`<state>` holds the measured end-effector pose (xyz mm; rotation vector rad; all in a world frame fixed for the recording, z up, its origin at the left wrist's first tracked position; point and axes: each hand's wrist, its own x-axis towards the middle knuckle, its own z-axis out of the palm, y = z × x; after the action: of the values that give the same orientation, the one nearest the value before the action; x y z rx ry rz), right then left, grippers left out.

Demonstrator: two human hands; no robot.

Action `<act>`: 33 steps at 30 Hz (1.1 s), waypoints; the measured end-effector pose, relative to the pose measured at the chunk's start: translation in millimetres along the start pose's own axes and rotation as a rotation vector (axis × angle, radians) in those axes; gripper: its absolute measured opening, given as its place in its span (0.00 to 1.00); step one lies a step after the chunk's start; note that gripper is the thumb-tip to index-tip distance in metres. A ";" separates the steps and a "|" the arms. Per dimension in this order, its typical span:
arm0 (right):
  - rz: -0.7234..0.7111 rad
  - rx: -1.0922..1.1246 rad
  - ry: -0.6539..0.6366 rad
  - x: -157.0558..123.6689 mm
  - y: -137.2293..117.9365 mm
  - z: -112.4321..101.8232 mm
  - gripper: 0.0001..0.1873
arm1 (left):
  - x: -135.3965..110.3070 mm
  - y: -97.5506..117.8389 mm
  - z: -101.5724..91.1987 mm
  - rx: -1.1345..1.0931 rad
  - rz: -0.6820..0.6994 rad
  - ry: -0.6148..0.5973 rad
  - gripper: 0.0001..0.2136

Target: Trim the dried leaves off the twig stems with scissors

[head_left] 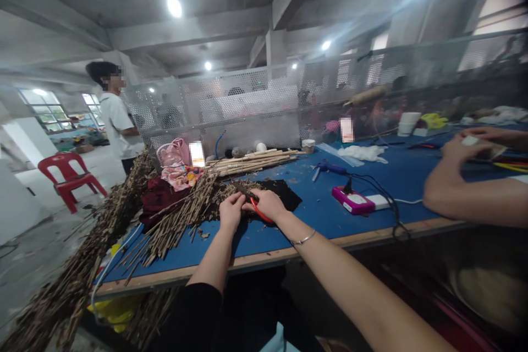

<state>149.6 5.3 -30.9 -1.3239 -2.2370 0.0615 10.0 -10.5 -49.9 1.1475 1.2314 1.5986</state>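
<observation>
My right hand (268, 206) is closed around a red-handled tool (260, 212) with a dark head; whether it is pliers or shears I cannot tell. Close beside it, my left hand (231, 212) has its fingers pinched together near the tool's head. What the left fingers hold, if anything, is too small to make out. Both hands are just over the near side of a dark cloth (284, 193) strewn with dry plant bits. To their left lies a loose bundle of dry brown stalks (175, 220).
Pale sticks (251, 161) lie behind my hands on the blue table (317, 214). Rightward are a blue glue gun (330, 168), a magenta power strip (352, 201) with cables, and a co-worker's arms (466, 187). Brown stalks (94, 242) spill off the left edge. A person (117, 115) stands beyond.
</observation>
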 end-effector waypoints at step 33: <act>-0.125 0.113 0.070 3.3 1.5 4.3 0.28 | -3.5 1.1 4.0 -0.124 -0.033 -0.177 0.22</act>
<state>147.5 9.8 -33.6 -1.1082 -2.2176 0.0932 14.7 -13.0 -49.0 1.1566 1.0172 1.4926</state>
